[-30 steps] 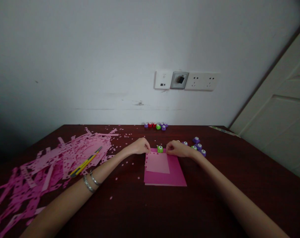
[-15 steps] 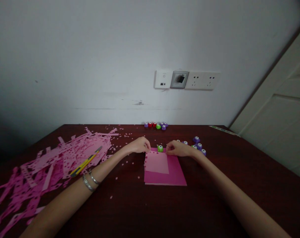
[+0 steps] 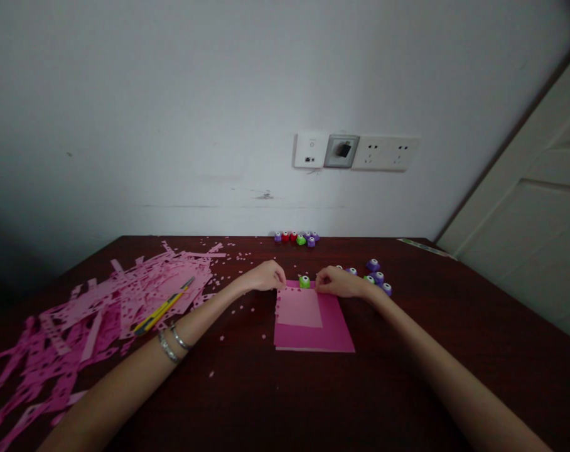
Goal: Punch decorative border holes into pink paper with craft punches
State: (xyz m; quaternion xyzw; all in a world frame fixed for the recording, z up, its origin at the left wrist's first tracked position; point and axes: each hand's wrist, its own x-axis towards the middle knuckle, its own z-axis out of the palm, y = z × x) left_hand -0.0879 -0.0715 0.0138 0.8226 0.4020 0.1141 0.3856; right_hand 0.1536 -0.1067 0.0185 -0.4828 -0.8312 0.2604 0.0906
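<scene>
A light pink paper square (image 3: 300,311), with small holes along its left and top edges, lies over a darker pink sheet (image 3: 334,336). My left hand (image 3: 266,275) pinches the light square near its top left corner. At the top right corner my right hand (image 3: 336,281) has its fingers closed on the same square. Between the two hands, a green craft punch (image 3: 304,282) sits at the square's top edge. Neither hand appears to touch the punch. The fingertips' exact grip is too small to see well.
Pink punched scraps (image 3: 106,307) heap on the left, with a yellow utility knife (image 3: 162,307) on them. Purple and green punches (image 3: 378,277) stand beyond my right wrist. More punches (image 3: 293,236) line the wall. A ruler-like strip (image 3: 426,247) lies at the back right.
The light pink square has shifted very slightly, its lower edge a little up and to the right. Both hands and the green punch have hardly moved.
</scene>
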